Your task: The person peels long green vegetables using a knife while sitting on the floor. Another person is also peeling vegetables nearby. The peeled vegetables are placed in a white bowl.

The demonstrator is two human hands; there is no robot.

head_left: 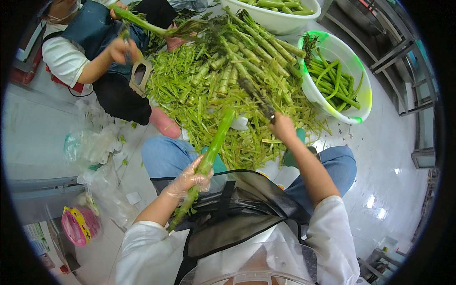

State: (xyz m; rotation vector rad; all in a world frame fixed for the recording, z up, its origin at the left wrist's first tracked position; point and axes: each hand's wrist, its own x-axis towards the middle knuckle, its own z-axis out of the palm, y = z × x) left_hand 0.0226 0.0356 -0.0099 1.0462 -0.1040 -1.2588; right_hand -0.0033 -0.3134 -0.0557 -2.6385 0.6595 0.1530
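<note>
My left hand (pixel 194 180), in a clear plastic glove, grips a green stem of celtuce (pixel 212 149), mostly peeled, with leaves near its lower end. My bare right hand (pixel 283 128) holds a knife (pixel 258 98) by its handle; the dark blade, blurred, points up and left over the heap. Blade and stem are apart. Beneath both lies a pile of green peelings (pixel 245 149), and behind it unpeeled stems (pixel 263 46) are stacked.
A co-worker (pixel 85 53) sits at upper left, holding another stem and a tool. Peeled stems fill a white basin (pixel 274 17) at the top; thin green stalks lie in a green-rimmed basin (pixel 365 92). Plastic bags (pixel 107 185) lie left. Metal shelving (pixel 388 57) stands right.
</note>
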